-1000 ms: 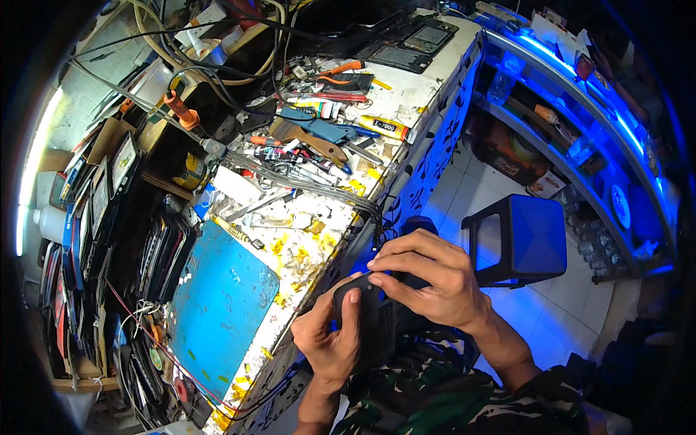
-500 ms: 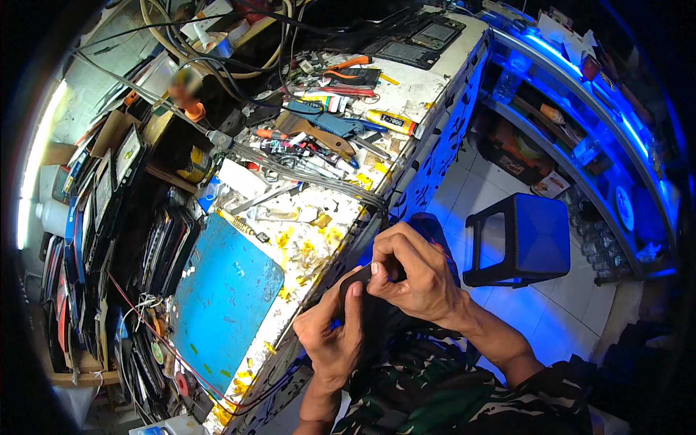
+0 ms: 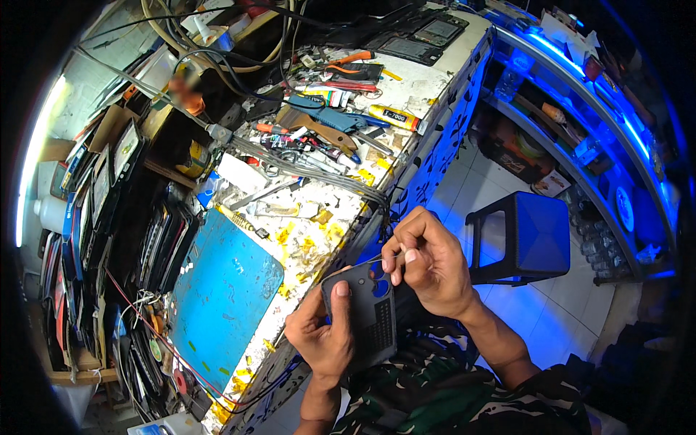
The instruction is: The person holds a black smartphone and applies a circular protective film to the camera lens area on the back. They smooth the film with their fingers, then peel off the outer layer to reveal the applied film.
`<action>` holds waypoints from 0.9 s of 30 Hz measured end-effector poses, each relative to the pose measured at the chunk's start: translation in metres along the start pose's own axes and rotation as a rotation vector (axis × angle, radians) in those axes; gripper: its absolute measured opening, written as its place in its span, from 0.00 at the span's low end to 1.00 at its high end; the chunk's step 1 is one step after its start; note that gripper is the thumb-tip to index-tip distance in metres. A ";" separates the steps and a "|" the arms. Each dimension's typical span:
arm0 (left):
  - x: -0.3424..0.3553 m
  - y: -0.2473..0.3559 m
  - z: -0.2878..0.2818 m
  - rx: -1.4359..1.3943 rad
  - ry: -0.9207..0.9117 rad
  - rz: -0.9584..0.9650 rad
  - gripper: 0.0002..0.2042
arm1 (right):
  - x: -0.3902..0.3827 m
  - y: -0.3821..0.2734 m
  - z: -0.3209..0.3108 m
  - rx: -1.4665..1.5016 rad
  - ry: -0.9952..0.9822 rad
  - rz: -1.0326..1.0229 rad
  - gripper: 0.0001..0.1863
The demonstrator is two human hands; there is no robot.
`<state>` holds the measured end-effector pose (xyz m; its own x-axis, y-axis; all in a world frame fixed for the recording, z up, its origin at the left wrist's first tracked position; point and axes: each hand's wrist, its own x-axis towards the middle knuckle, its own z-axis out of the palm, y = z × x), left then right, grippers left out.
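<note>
A dark grey phone case (image 3: 373,317) with camera cutouts near its top and a patch of small perforations is tilted in front of my body. My left hand (image 3: 321,339) grips its left edge, thumb flat on the facing side and fingers behind. Just beyond the case's upper right corner, my right hand (image 3: 436,272) is closed in a pinch. A thin dark strip or edge runs from the case's top toward those fingertips; what they hold is too small to make out. Blue light shows through the cutouts.
At my left, a stained white workbench (image 3: 299,250) carries a blue mat (image 3: 225,297), a brush (image 3: 319,132), a yellow glue tube (image 3: 395,117) and pliers (image 3: 355,71). Cables cross it. A dark stool (image 3: 533,235) stands right; stacked panels (image 3: 98,210) fill the far left.
The case has turned so its broad side with the cutouts now shows; before, it was seen nearly edge-on. My right hand has shifted slightly right, away from my left thumb.
</note>
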<state>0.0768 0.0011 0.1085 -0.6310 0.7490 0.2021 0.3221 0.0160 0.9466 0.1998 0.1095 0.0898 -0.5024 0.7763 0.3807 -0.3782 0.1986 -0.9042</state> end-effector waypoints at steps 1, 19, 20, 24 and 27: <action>0.000 0.000 0.000 -0.003 0.016 -0.021 0.08 | 0.000 -0.001 0.000 0.049 -0.009 0.013 0.11; 0.001 -0.004 -0.006 -0.105 0.090 -0.075 0.08 | -0.003 -0.009 -0.032 -0.058 0.073 0.039 0.15; 0.002 -0.005 -0.008 -0.098 0.096 -0.077 0.08 | -0.003 -0.009 -0.036 -0.100 0.084 0.062 0.14; 0.004 -0.008 -0.013 -0.062 0.113 -0.066 0.08 | -0.006 -0.010 -0.048 -0.283 0.150 0.065 0.10; 0.002 -0.008 -0.011 -0.072 0.142 -0.012 0.08 | -0.009 -0.009 -0.051 -0.442 0.146 0.082 0.07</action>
<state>0.0650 -0.0047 0.1038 -0.7293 0.6480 0.2196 0.2662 -0.0269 0.9635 0.2471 0.1317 0.0843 -0.3898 0.8701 0.3018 0.0418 0.3441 -0.9380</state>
